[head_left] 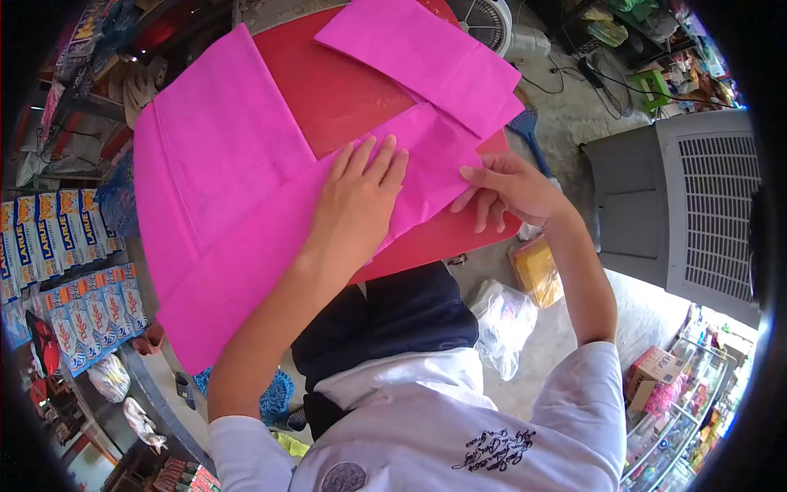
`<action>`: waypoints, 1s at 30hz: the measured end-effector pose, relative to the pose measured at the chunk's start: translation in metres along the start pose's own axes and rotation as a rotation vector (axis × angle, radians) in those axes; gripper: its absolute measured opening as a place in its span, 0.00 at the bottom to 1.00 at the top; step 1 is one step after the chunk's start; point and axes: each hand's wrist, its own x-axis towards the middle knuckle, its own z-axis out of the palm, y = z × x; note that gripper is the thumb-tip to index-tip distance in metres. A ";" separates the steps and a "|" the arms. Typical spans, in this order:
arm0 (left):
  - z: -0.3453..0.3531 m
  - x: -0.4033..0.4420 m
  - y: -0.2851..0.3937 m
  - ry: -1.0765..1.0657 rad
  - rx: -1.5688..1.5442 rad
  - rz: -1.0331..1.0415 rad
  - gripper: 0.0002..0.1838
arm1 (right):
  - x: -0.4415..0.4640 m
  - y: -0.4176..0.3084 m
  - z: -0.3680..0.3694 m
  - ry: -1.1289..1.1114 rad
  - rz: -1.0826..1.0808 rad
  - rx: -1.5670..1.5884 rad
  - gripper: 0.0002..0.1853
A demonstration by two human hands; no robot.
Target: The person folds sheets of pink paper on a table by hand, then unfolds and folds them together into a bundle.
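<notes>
A large sheet of pink paper point(238, 234) lies folded over a red table point(328, 82), with its left part hanging past the table's edge. My left hand point(361, 193) rests flat on the paper, fingers stretched out. At the right end of the sheet, my right hand point(512, 189) pinches the paper's edge between thumb and forefinger, its other fingers curled loosely below. A separate-looking folded pink piece point(426, 61) lies at the far right of the table, overlapping the sheet; whether the two are joined I cannot tell.
A grey air cooler point(672, 205) stands to the right. Behind the table is a fan point(484, 25). A clear plastic bag point(504, 324) and a yellow package point(537, 271) sit on the floor. Blue-and-white packets point(57, 238) hang at left, and a goods rack point(680, 410) stands at lower right.
</notes>
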 end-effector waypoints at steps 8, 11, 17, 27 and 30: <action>-0.004 -0.001 -0.001 0.020 -0.092 0.001 0.23 | -0.002 0.004 0.002 0.009 -0.080 0.199 0.15; -0.004 -0.002 -0.001 0.010 -0.082 -0.007 0.23 | -0.003 0.002 0.002 0.050 -0.092 0.115 0.13; -0.001 -0.004 -0.003 0.036 -0.088 0.004 0.23 | -0.023 -0.002 0.009 0.368 -0.147 -0.245 0.11; 0.006 -0.006 -0.004 0.058 -0.060 0.011 0.29 | -0.011 0.045 0.094 0.489 -0.940 -1.378 0.18; 0.007 -0.009 -0.003 0.058 -0.066 -0.001 0.30 | -0.013 0.057 0.083 0.430 -0.971 -1.319 0.19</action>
